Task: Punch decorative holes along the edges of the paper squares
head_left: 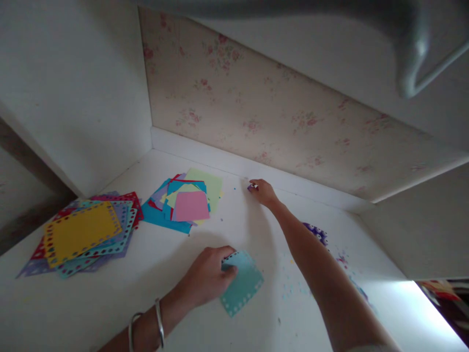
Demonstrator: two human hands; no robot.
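Note:
Pinched between thumb and fingers, a teal card [244, 281] with a row of holes along its edges is in my left hand [210, 275], low over the white surface. My right hand [263, 192] is stretched out to the back edge by the wall, its fingers closed on a small purple item [251, 187] that is mostly hidden. Left of my right hand lies a loose pile of plain paper pieces, a pink sheet [191, 206] on top. At the far left is a stack of hole-edged cards topped by a yellow card [83, 232].
The white tabletop [157, 264] meets a floral wall [234, 105] at the back and a white panel [73, 98] at left. Purple patterned paper [317, 233] lies partly behind my right forearm, with small paper bits scattered nearby. A grey curved bar [412, 54] crosses the top.

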